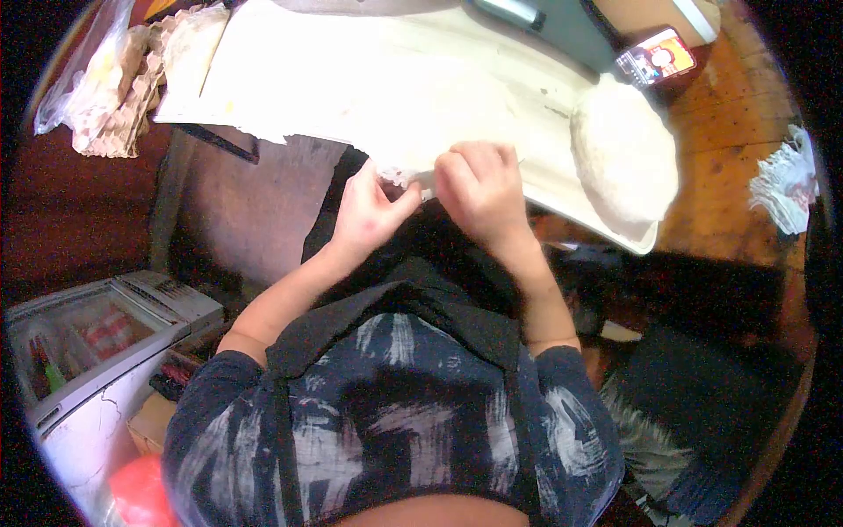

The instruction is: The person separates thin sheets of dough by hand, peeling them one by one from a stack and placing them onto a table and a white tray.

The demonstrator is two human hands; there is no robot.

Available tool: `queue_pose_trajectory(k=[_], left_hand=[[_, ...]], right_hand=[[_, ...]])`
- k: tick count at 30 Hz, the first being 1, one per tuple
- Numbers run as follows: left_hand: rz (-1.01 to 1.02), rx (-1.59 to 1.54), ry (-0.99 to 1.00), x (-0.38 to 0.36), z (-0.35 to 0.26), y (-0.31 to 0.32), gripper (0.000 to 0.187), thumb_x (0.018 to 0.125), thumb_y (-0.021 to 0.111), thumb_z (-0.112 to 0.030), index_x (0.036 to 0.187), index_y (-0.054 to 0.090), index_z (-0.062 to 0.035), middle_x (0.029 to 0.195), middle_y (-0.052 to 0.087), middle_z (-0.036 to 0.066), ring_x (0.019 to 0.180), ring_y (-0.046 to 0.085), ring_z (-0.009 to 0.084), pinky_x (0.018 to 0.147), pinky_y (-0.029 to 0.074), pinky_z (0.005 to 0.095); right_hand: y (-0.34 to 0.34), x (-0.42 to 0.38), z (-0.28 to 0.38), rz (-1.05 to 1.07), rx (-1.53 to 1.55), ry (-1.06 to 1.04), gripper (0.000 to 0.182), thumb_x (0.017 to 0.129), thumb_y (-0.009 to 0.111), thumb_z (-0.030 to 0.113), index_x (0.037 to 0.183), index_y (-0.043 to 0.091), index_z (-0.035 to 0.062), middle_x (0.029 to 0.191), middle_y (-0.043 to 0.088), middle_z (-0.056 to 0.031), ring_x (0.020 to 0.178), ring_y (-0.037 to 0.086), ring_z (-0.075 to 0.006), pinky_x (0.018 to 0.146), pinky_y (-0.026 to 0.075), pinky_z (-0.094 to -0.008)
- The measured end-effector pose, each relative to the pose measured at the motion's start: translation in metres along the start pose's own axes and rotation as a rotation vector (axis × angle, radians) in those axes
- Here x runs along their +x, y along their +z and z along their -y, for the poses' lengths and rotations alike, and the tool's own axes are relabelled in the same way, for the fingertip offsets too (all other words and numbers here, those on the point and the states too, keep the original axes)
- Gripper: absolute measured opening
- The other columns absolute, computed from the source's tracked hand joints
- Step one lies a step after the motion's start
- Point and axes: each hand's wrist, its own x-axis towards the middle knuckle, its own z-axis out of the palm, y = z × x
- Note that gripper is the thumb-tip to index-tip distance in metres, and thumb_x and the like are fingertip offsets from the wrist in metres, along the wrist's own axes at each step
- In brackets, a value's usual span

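Both my hands meet at the near edge of a long white board (pixel 351 97), which is washed out by glare. My right hand (pixel 483 186) is curled into a fist around a thin pale strip (pixel 425 183) that reaches toward the left hand. My left hand (pixel 372 209) is closed, thumb and fingers pinched at the strip's other end. Small white bits cling near its fingertips. What the strip is I cannot tell. A big pale lump like floured dough (pixel 625 151) rests at the board's right end.
A phone with a lit screen (pixel 659 57) stands behind the lump. Crumpled tissues (pixel 786 183) lie on the wooden table (pixel 711 189) at right. Egg cartons (pixel 132 83) and a plastic bag sit at upper left. A glass-topped freezer (pixel 101 338) stands at lower left, near a red bag (pixel 142 494).
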Motion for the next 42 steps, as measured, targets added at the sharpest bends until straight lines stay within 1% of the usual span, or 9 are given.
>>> queue_pose_trajectory(k=[4, 7, 12, 16, 22, 25, 31, 37, 42], left_hand=[[0.009, 0.152, -0.108, 0.000, -0.008, -0.004, 0.040, 0.081, 0.071, -0.010, 0.115, 0.056, 0.0034, 0.104, 0.067, 0.011, 0.094, 0.062, 0.0139, 0.084, 0.049, 0.0305], [-0.079, 0.210, 0.158, 0.002, 0.005, -0.005, 0.037, 0.077, 0.071, -0.014, 0.104, 0.052, 0.0039, 0.079, 0.067, 0.016, 0.068, 0.068, 0.0212, 0.061, 0.052, 0.0339], [-0.196, 0.263, -0.015, -0.011, -0.026, -0.012, 0.056, 0.075, 0.074, -0.009, 0.124, 0.046, 0.0003, 0.115, 0.056, 0.011, 0.095, 0.057, 0.0158, 0.081, 0.046, 0.0275], [-0.313, 0.833, 0.663, -0.003, -0.062, -0.016, 0.067, 0.068, 0.079, -0.014, 0.127, 0.049, -0.0045, 0.118, 0.054, 0.014, 0.097, 0.055, 0.0273, 0.085, 0.044, 0.0344], [0.173, 0.912, 0.674, 0.033, -0.069, -0.007, 0.041, 0.076, 0.066, -0.008, 0.116, 0.059, -0.0064, 0.110, 0.059, 0.014, 0.100, 0.059, 0.0324, 0.086, 0.048, 0.0418], [0.372, 0.774, 0.507, 0.051, -0.071, 0.017, 0.029, 0.078, 0.062, -0.007, 0.106, 0.065, -0.0037, 0.093, 0.062, 0.016, 0.084, 0.063, 0.0330, 0.073, 0.051, 0.0399], [0.217, 0.487, 0.448, 0.081, -0.079, 0.060, 0.024, 0.083, 0.060, -0.006, 0.104, 0.068, 0.0007, 0.097, 0.066, 0.015, 0.094, 0.064, 0.0340, 0.082, 0.051, 0.0377], [-0.007, -0.271, 0.439, 0.102, -0.101, 0.074, 0.027, 0.092, 0.051, 0.000, 0.116, 0.063, 0.0004, 0.122, 0.060, 0.010, 0.105, 0.059, 0.0128, 0.087, 0.049, 0.0275], [-0.162, -0.538, 0.454, 0.105, -0.085, 0.052, 0.037, 0.093, 0.049, 0.002, 0.129, 0.045, 0.0012, 0.124, 0.059, 0.013, 0.108, 0.058, 0.0150, 0.092, 0.046, 0.0260]], right_hand=[[0.002, 0.007, 0.005, -0.110, -0.103, 0.073, 0.021, 0.068, 0.070, 0.005, 0.085, 0.059, 0.0096, 0.084, 0.059, -0.0041, 0.082, 0.059, -0.0226, 0.075, 0.041, -0.0368], [0.005, 0.007, 0.008, -0.115, -0.095, 0.118, 0.022, 0.068, 0.071, 0.005, 0.086, 0.059, 0.0098, 0.085, 0.059, -0.0041, 0.082, 0.059, -0.0226, 0.075, 0.041, -0.0369], [0.005, 0.003, 0.008, -0.122, -0.049, 0.090, 0.015, 0.073, 0.069, 0.012, 0.082, 0.057, 0.0098, 0.085, 0.058, -0.0046, 0.082, 0.058, -0.0214, 0.077, 0.041, -0.0385], [0.004, -0.002, 0.009, -0.106, -0.013, 0.066, 0.015, 0.074, 0.068, 0.013, 0.085, 0.058, 0.0094, 0.088, 0.059, -0.0052, 0.084, 0.059, -0.0220, 0.080, 0.041, -0.0397], [-0.006, -0.007, 0.009, -0.124, -0.074, 0.080, 0.016, 0.076, 0.066, 0.015, 0.089, 0.059, 0.0087, 0.089, 0.060, -0.0048, 0.084, 0.059, -0.0217, 0.081, 0.041, -0.0410], [-0.017, -0.014, -0.005, -0.189, -0.081, 0.190, 0.018, 0.076, 0.068, 0.015, 0.090, 0.060, 0.0082, 0.095, 0.059, -0.0074, 0.089, 0.057, -0.0253, 0.082, 0.040, -0.0397], [-0.025, 0.000, -0.034, -0.591, 0.023, 0.545, 0.055, 0.068, 0.082, 0.019, 0.110, 0.051, 0.0021, 0.110, 0.050, -0.0177, 0.106, 0.048, -0.0335, 0.088, 0.040, -0.0445], [-0.044, 0.058, -0.048, -0.620, 0.361, 0.533, 0.032, 0.074, 0.076, 0.014, 0.092, 0.053, 0.0024, 0.095, 0.052, -0.0140, 0.095, 0.051, -0.0317, 0.085, 0.042, -0.0406], [-0.021, 0.092, -0.045, -0.544, 0.375, 0.303, 0.017, 0.079, 0.069, 0.012, 0.085, 0.056, 0.0035, 0.092, 0.057, -0.0157, 0.092, 0.055, -0.0358, 0.082, 0.044, -0.0441]])
